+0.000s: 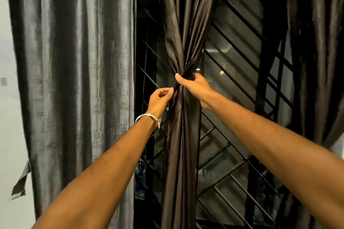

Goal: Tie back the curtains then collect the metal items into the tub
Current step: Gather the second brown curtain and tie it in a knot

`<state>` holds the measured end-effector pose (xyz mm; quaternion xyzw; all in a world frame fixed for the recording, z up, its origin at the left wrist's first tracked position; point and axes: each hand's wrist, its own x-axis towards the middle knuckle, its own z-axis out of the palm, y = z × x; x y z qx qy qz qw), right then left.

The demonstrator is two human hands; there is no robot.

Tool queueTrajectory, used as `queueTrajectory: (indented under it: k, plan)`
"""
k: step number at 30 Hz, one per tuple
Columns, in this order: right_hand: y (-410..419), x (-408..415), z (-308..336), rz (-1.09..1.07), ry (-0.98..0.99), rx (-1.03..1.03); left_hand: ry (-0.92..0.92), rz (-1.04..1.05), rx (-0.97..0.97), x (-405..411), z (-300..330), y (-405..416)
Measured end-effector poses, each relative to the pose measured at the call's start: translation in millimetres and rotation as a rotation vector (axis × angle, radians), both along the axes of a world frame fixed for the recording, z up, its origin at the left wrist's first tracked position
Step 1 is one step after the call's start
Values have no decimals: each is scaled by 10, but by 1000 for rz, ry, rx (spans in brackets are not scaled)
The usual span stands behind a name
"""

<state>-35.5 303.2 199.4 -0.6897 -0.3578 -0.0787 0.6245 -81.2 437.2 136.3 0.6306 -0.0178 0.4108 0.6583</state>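
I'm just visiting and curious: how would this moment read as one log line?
step: tying back | brown curtain gathered at its middle | right hand grips the knot | left hand pinches fabric beside it | grey curtain hangs loose

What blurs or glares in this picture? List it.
Head view: the grey curtain on the left is smeared by motion blur; the brown curtain shows soft sheen; small light reflections glint on the dark window glass; straight grille bars bow slightly toward the edges.

Bare forearms, silver bangle (148,120) on the left wrist
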Motion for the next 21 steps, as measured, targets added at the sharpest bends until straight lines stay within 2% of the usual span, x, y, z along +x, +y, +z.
queueTrajectory:
  k: [3,6,11,17,21]
  plan:
    - [164,-28,-46,-2,31,31,80,-96,65,-29,-94,-62]
    - [295,-5,-86,-61,63,63,143,-76,211,79,-247,-79]
    - [439,49,-299,-175,110,31,102,-99,288,208,-459,-177]
    - [505,144,-695,-303,120,-28,217,11,301,407,-676,-249]
    - [509,200,-1001,-316,113,-31,291,5,243,529,-894,-328]
